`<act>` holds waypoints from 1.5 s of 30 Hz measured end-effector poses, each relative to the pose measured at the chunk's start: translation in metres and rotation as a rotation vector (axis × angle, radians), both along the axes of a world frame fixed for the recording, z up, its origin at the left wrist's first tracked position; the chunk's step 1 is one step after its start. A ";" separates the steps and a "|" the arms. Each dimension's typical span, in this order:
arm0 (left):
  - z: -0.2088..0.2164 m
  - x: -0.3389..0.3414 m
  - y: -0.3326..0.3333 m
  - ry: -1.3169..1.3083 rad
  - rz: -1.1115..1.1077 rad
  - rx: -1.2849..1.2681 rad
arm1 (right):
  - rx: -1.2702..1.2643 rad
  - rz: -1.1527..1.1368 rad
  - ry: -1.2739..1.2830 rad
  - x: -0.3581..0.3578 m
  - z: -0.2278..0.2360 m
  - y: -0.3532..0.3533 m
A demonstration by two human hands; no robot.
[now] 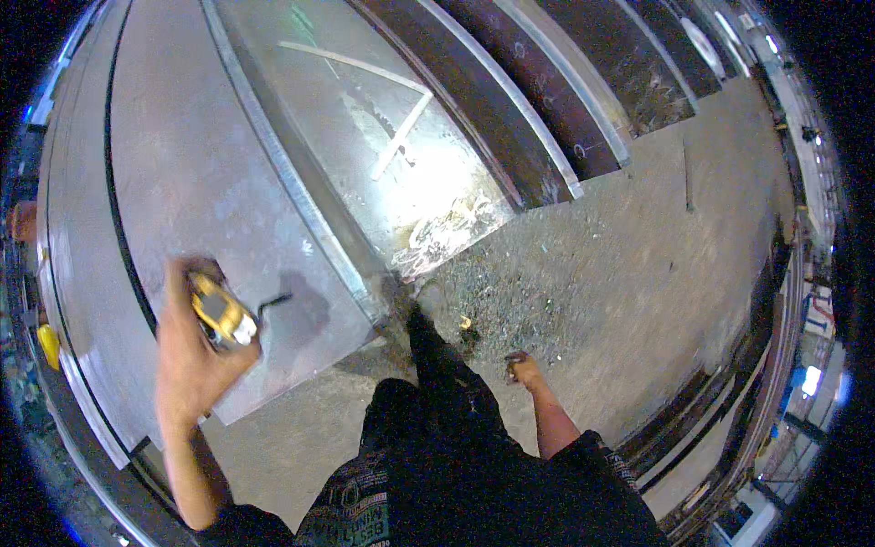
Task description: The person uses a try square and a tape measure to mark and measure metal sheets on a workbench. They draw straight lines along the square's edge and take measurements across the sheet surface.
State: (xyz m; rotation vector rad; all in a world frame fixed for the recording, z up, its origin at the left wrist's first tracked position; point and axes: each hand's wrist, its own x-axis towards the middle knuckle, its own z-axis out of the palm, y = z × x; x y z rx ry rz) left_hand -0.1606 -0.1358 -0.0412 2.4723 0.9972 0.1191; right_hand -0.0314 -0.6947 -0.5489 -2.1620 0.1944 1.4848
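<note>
My left hand [187, 369] is closed round a yellow and black tape measure [215, 308], held above a wide grey steel surface [228, 173]. A short dark piece sticks out beside the tape measure, and a shadow falls on the steel to its right. Lower right, my right hand [522, 371] hangs over the ground with its fingers curled. Something dark shows at those fingers, too small to make out. Between two upright steel edges, a pale angled strip [424, 94] lies on a brightly lit plate [401, 228].
Several long dark steel beams [474, 100] run side by side toward the upper right. Gritty ground [656, 264] with scattered debris [510, 301] lies along their ends. My leg [433, 351] stands close to a steel corner. A yellow object [48, 346] sits at the far left.
</note>
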 end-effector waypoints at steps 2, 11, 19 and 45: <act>-0.023 -0.047 -0.035 -0.014 0.099 -0.192 | -0.084 0.124 -0.160 0.026 0.032 0.040; -0.158 -0.317 -0.212 -0.043 0.498 -0.396 | 0.191 0.330 -0.512 0.009 0.044 0.056; -0.223 -0.428 -0.351 -0.156 0.819 -0.672 | -0.162 0.872 -0.269 -0.037 0.016 -0.121; -0.161 -0.044 -0.112 -0.121 0.857 -0.215 | 0.140 -0.046 0.293 0.238 0.098 -0.039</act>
